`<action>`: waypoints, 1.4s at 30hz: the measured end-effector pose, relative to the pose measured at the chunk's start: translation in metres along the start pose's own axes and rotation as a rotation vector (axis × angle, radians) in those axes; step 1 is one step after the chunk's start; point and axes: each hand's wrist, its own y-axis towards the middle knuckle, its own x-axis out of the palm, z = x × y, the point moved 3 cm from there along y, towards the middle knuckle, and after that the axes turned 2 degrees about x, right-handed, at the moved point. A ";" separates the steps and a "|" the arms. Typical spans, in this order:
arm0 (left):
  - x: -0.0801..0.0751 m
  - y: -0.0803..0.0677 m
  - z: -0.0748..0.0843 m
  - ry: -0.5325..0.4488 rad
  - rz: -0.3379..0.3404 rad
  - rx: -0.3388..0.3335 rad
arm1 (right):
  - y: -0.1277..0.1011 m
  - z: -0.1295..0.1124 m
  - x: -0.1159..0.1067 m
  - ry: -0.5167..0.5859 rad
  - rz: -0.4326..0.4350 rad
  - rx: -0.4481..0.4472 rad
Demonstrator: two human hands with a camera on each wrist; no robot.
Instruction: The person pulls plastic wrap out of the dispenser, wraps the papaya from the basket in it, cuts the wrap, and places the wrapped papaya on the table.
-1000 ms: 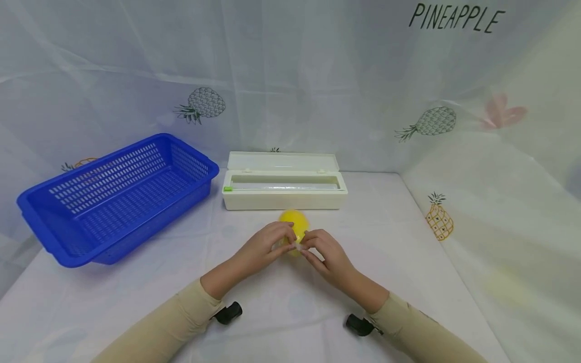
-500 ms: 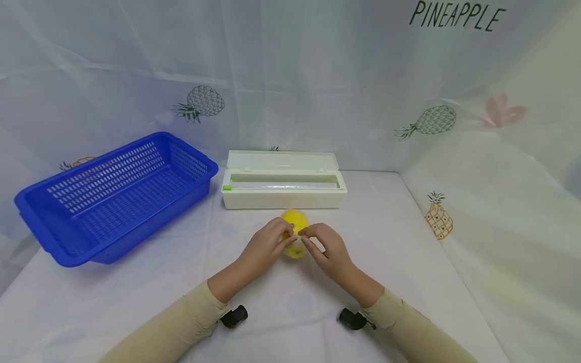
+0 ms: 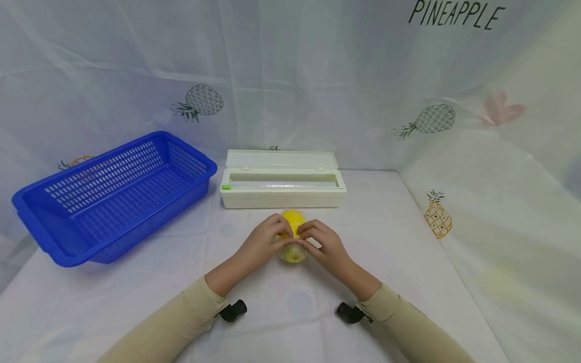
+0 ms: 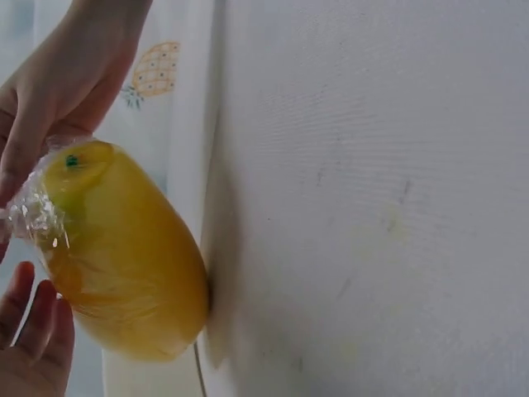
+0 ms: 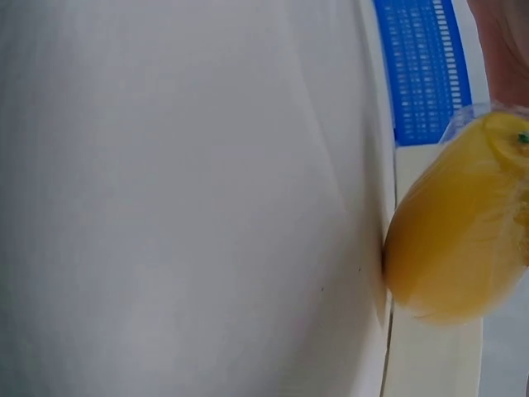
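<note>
A yellow oval fruit (image 4: 132, 256) with a small green spot at one end is wrapped in clear cling film (image 4: 41, 207). It rests on the white-covered table between both hands. The film is bunched on its upper side and sticks out loosely around the near end. In the head view, my left hand (image 3: 265, 239) pinches this film from the left, thumb and fingertips close together. From the right, my right hand (image 3: 329, 248) pinches it too, the two thumb tips meeting over the fruit. The fingers partly hide the fruit's middle.
Just behind the fruit stands a long white cling film dispenser (image 3: 282, 199), its lid raised and the roll (image 3: 281, 184) showing inside. A blue perforated plastic basket (image 3: 150, 222) is at the left. A pineapple-print cloth (image 3: 313, 91) hangs behind.
Both hands stay over the fruit. Their fingertips drew slightly apart, then came together again on the film. More of the fruit's wrapped near end now shows below the thumbs.
</note>
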 end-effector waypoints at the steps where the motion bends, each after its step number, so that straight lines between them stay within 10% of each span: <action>1: 0.001 0.000 -0.001 -0.004 0.003 -0.005 | 0.000 0.001 0.001 -0.006 -0.003 -0.005; 17: 0.009 0.008 -0.002 0.031 0.109 -0.317 | 0.014 0.004 0.007 -0.107 0.110 0.217; 28: 0.012 0.013 0.000 0.121 0.136 -0.354 | 0.017 0.001 0.010 -0.157 0.202 0.285; 42: 0.014 0.012 -0.017 -0.063 0.069 -0.436 | -0.006 0.019 0.016 0.324 0.096 0.959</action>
